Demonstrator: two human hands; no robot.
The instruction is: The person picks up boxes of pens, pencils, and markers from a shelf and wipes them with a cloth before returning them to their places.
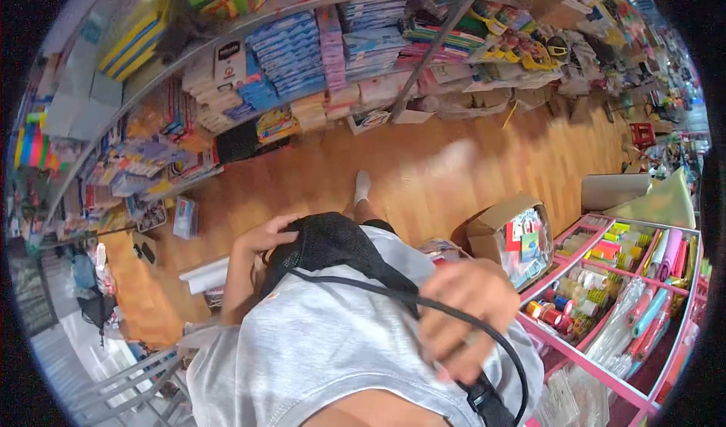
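Observation:
A black mesh bag (333, 242) lies against my front, over a light grey shirt (325, 336). At its left edge is my left hand (272, 234), with the fingers closed on the fabric and the thumb side partly hidden. My right hand (469, 317), blurred, is in front of the right side of my chest with its fingers curled in; what they hold, if anything, is hidden. Across the back of this hand runs a thin black cord (363, 283). Just below the fingers, a black strap with a buckle (478, 398) shows on the shirt.
Shelves of packaged goods (291, 52) line the far side of the wooden floor (408, 162). To the right stand an open cardboard box (491, 219) and a pink-edged display case (578, 347) with tape rolls and wrapped tubes. A metal rack (128, 385) is at lower left.

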